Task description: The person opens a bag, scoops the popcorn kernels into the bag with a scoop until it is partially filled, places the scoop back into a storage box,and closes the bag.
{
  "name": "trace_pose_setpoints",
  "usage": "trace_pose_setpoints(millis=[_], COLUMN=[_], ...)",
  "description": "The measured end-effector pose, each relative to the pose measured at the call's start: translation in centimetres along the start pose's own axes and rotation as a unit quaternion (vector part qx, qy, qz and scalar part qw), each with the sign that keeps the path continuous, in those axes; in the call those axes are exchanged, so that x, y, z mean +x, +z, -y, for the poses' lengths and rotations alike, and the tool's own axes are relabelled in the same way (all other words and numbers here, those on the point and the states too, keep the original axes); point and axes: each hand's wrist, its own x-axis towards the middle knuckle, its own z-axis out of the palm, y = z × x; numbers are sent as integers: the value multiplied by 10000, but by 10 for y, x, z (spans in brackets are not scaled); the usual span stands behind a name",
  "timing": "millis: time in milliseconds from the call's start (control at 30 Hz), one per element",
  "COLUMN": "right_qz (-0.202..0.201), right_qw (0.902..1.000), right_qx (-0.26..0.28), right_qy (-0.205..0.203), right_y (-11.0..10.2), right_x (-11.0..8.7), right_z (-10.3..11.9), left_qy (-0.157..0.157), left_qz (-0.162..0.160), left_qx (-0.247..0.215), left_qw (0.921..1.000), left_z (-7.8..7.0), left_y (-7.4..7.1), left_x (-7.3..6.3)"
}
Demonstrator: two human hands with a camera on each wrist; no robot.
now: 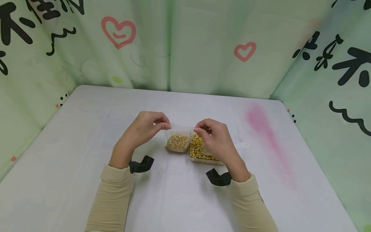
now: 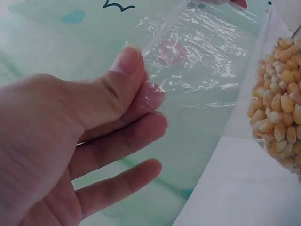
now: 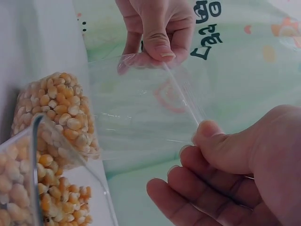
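A clear zip bag [image 1: 177,141] with corn kernels in its lower part stands on the table, its top pulled flat between both hands. My left hand [image 1: 149,126] pinches one top corner between thumb and forefinger; the other fingers are spread loosely in the left wrist view. At the opposite corner, my right hand [image 1: 214,137] pinches the zip edge [image 3: 182,94] with thumb and forefinger. Beside the bag, partly under the right hand, sits a clear rectangular container [image 1: 203,160] of yellow corn kernels [image 3: 63,197]. The right hand covers part of it in the head view.
A white cloth [image 1: 174,199] with a pink stain [image 1: 268,135] covers the table. Green curtains [image 1: 200,48] with hearts and black lettering hang behind and at both sides. A black wrist mount [image 1: 141,165] sits on each wrist.
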Motion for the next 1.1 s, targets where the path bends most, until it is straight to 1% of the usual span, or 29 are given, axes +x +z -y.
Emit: trace_pose_setpoints(millis=[133, 233, 400, 567, 633, 733, 900, 1100], right_qz=[64, 65, 6, -27, 31, 48, -75, -218], right_qw=[9999, 9998, 9999, 9996, 9992, 9984, 9969, 9963], right_qx=[-10, -9, 21, 204, 321, 483, 688, 743], right_qy=[124, 191, 113, 185, 237, 302, 365, 366], right_y=[1, 1, 3, 4, 4, 2, 0, 3], right_x=[-1, -1, 0, -3, -3, -2, 1, -1], right_z=[-1, -1, -2, -2, -2, 0, 2, 0], left_qy=[-281, -401, -417, -481, -470, -413, -271, -23], left_qz=[78, 81, -39, 122, 166, 109, -2, -68], left_qx=[110, 151, 159, 88, 74, 78, 106, 199], left_qw=[9995, 9991, 9990, 9987, 9987, 9991, 9996, 9998], left_z=[-2, -2, -3, -1, 0, 0, -2, -1], left_y=[1, 2, 2, 0, -1, -4, -8, -6], left_x=[0, 1, 0, -4, -4, -3, 0, -2])
